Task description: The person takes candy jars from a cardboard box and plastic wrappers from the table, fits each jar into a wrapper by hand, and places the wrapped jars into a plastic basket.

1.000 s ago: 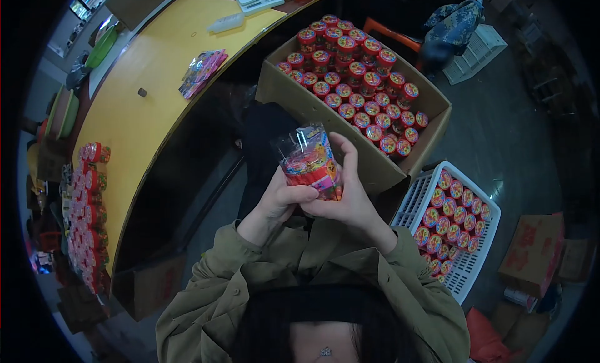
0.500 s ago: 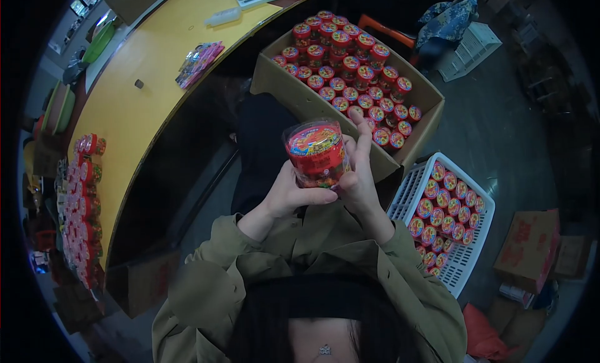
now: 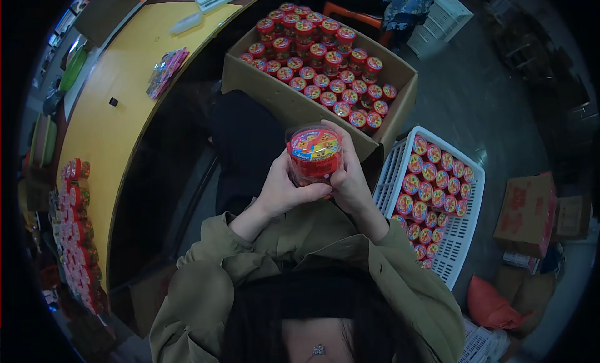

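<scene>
A round jar (image 3: 315,154) with a red band and a colourful printed lid is held upright in front of my body, with clear film around its top. My left hand (image 3: 281,187) grips its left side, the thumb lying across the lower front. My right hand (image 3: 351,179) wraps the right side, fingers behind the jar and thumb at its front. Just beyond my hands stands a cardboard box (image 3: 284,100) holding many similar jars (image 3: 317,52). To the right, a white basket (image 3: 459,247) also holds such jars (image 3: 425,191).
On the yellow table (image 3: 125,69) at the left are a stack of colourful packets (image 3: 167,72), a small dark object (image 3: 113,102), a clear bottle (image 3: 186,24) and rows of jars (image 3: 78,232). A cardboard carton (image 3: 525,213) and red bag (image 3: 494,303) lie at right.
The jar in my hands has turned from a tilted position, so its lid now shows facing up. The view has shifted, moving the box and basket leftward in the frame.
</scene>
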{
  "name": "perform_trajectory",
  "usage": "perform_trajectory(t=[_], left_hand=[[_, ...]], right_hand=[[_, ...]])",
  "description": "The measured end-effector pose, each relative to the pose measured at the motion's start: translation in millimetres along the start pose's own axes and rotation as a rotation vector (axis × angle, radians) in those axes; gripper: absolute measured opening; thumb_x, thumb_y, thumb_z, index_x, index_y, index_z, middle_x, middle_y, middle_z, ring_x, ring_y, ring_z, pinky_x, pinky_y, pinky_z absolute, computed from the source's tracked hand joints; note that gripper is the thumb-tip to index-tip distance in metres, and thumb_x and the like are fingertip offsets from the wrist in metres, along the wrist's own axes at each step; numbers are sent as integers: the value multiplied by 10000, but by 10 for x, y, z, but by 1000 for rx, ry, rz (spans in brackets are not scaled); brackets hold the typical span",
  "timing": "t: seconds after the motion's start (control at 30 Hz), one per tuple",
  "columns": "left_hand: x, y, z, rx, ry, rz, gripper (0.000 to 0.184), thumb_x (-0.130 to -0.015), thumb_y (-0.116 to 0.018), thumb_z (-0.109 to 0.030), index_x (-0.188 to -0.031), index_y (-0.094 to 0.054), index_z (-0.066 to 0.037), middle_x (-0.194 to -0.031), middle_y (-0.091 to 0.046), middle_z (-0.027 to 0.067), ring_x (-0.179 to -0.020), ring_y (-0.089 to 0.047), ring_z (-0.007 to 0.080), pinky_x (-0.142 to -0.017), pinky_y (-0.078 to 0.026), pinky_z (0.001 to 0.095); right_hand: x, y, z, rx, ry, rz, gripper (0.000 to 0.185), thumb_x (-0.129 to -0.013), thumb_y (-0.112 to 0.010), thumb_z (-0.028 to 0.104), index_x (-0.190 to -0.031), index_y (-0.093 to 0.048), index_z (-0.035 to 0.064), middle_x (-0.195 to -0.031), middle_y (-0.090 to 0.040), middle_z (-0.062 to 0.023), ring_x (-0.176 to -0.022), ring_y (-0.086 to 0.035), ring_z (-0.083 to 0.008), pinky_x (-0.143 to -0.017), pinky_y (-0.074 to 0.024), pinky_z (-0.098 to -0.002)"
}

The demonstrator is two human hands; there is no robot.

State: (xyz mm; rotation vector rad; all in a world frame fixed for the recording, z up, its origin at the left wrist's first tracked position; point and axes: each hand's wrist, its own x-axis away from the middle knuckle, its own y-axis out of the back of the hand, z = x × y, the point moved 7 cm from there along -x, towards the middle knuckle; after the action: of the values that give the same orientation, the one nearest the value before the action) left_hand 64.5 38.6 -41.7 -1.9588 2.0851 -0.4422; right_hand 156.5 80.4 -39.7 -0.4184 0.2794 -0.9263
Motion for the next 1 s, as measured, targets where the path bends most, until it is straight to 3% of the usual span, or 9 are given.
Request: perform_trajectory(t=[0.07, 0.17, 0.23, 0.27, 0.3, 0.5, 0.8, 0.9, 1.0], left_hand=[[1, -3, 45, -62, 0, -2, 690, -642, -815, -205, -1180, -438, 9, -1118, -553, 104, -1023, -554, 175, -908, -435, 317], [-40, 17, -16, -239, -100, -53, 694, -616, -817, -207, -1163, -445, 4, -1107, -558, 108, -1018, -562, 183, -895, -439, 310], [-51, -7, -243, -615, -390, -147, 693, -571, -805, -173, -1142, -454, -1, -1077, -563, 118, -995, -581, 213, -871, -452, 313], [-61, -5, -199, -660, -443, -160, 700, -527, -788, -148, -1129, -459, -8, -1051, -560, 133, -973, -585, 246, -847, -462, 325], [-81, -14, -170, -658, -440, -153, 700, -527, -788, -148, -1129, -459, -8, -1051, -560, 133, -973, -585, 246, -847, -462, 325], [-158, -60, 36, -666, -381, -30, 704, -542, -777, -156, -1149, -450, -13, -1052, -553, 143, -972, -577, 267, -843, -463, 340], [-184, -98, 184, -631, -346, -23, 711, -569, -802, -122, -1166, -432, -13, -1068, -525, 122, -986, -557, 222, -854, -457, 316], [-197, -315, 108, -803, -434, 56, 842, -530, -836, -190, -1227, -392, -31, -1221, -368, 162, -1157, -412, 290, -949, -386, 373], [-215, -387, 81, -1038, -394, 201, 1003, -499, -846, -285, -1323, -327, -48, -1293, -326, 172, -1217, -350, 325, -996, -342, 408]], right_hand=[[41, 10, 15, -1, 22, 8, 1093, -583, -703, 630, -1357, -199, 48, -1207, -442, -119, -1138, -457, -192, -955, -390, -314], [111, 63, -53, -267, -112, 40, 955, -685, -614, 614, -1345, -232, 40, -1302, -400, -108, -1208, -419, -202, -1000, -370, -361], [154, 135, -98, -354, -181, 43, 918, -701, -608, 601, -1339, -254, 43, -1300, -406, -102, -1207, -422, -199, -1002, -368, -368], [188, 157, -152, -443, -252, 46, 881, -718, -602, 587, -1333, -276, 47, -1297, -412, -97, -1205, -425, -196, -1005, -365, -375], [215, 181, -179, -493, -269, 18, 738, -794, -625, 476, -1316, -316, 56, -1258, -444, -91, -1175, -450, -186, -995, -373, -374], [288, 251, -198, -417, -313, -102, 553, -850, -612, 245, -1299, -345, 64, -1195, -484, -71, -1113, -485, -172, -960, -394, -367], [326, 214, -80, -406, -235, -155, 514, -843, -619, 264, -1264, -402, 63, -1164, -504, -81, -1085, -504, -165, -945, -406, -313], [487, 309, -68, -469, -237, -223, 545, -816, -653, 257, -1263, -405, 69, -1154, -513, -84, -1071, -512, -165, -930, -419, -308], [888, 878, 4, -469, -75, -417, 524, -800, -662, 224, -1237, -421, 67, -1143, -519, -84, -1081, -505, -163, -936, -416, -320]])
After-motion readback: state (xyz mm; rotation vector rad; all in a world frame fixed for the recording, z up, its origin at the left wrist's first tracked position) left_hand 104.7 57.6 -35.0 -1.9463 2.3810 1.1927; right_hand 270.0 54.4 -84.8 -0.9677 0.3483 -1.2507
